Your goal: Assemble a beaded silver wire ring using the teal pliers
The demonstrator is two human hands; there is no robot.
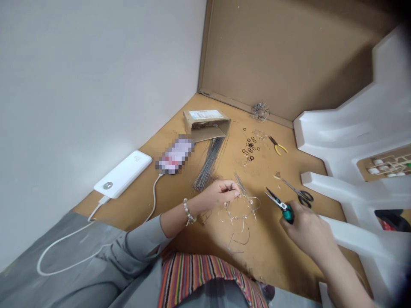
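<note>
Between the thumb and fingers of my left hand (pixel 221 193) is pinched a loop of thin wire with clear beads (pixel 236 218). Loose wire ends stick out from it in several directions. My right hand (pixel 306 222) is wrapped around the green handles of needle-nose pliers (pixel 282 206), whose jaws point up and left, apart from the loop. Beyond my left hand lies a bundle of straight grey wires (pixel 210 164), partly in front of an open cardboard box (pixel 208 124). A few short wires (pixel 240 183) lie just behind my left fingers.
Several dark rings (pixel 250 146) are scattered near yellow-handled pliers (pixel 278 145). Black scissors (pixel 298 192) lie right of centre, and tangled wire (pixel 260 111) sits at the back. A phone (pixel 176 155) and white power bank (pixel 123 173) with a cable (pixel 64 237) lie left; white foam (pixel 337 128) lines the right.
</note>
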